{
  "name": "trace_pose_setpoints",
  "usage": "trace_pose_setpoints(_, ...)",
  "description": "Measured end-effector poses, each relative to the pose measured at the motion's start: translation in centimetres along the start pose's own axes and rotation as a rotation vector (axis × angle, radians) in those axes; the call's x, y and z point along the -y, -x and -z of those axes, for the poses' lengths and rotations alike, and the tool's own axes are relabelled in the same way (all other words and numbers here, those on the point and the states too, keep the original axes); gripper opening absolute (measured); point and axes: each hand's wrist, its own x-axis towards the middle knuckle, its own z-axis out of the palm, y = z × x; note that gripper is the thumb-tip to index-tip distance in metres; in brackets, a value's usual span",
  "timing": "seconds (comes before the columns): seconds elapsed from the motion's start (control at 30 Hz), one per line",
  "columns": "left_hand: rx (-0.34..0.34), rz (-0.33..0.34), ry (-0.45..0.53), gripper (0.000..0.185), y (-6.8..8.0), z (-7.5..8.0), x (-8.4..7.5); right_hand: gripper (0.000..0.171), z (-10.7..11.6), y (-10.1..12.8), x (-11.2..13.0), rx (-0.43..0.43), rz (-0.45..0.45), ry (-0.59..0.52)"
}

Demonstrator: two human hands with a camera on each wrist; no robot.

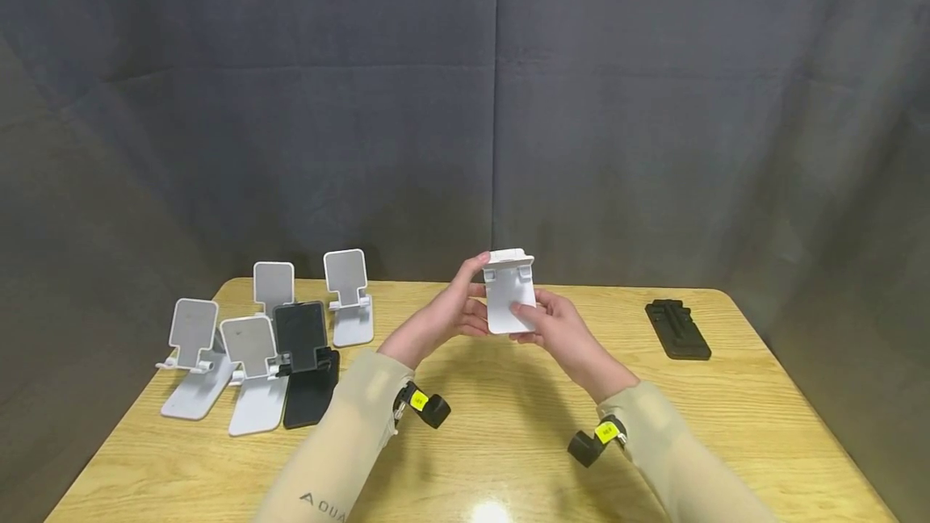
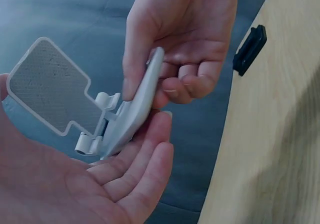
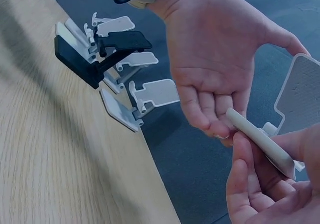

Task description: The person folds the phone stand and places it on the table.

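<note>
1. Wooden table (image 1: 487, 426), with white stand (image 1: 503, 293) raised above it.
2. Right hand (image 1: 567, 337) pinches the stand; left hand (image 1: 441, 317), fingers loosely extended, touches it.
3. Apparent step: unfolding; next move likely needs steady base support.

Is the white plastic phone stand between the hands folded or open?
At least partly open: the stand has its grey panel angled away from its base.

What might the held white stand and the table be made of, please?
The white stand looks like hard plastic, smooth and evenly coloured; its grey pad, matte and textured, may be rubber. The table, grained and glossy where light reflects, could be wood or laminate.
</note>
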Motion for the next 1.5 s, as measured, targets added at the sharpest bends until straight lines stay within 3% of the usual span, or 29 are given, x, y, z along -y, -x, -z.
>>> trace_pose_setpoints(0.27, 0.008, -0.041, 0.054, 0.093, 0.1, 0.1, 0.4, 0.047, 0.0, 0.1, 0.4, -0.001, -0.005, -0.013)
trace_pose_setpoints(0.47, 0.008, -0.067, 0.041, 0.091, 0.2, 0.3, 0.6, 0.048, -0.1, 0.1, 0.6, 0.02, -0.055, -0.148)
trace_pose_setpoints(0.73, 0.025, -0.085, 0.04, 0.084, 0.3, 0.5, 1.0, 0.093, 0.3, 0.2, 1.0, 0.059, -0.127, -0.229)
trace_pose_setpoints(0.9, 0.05, -0.096, 0.064, 0.074, 0.3, 0.5, 1.0, 0.105, 0.5, 0.1, 1.3, 0.116, -0.144, -0.208)
trace_pose_setpoints(1.5, 0.073, -0.119, 0.102, 0.06, 0.2, 0.7, 1.5, 0.081, 1.0, 0.3, 1.6, 0.169, -0.134, -0.205)
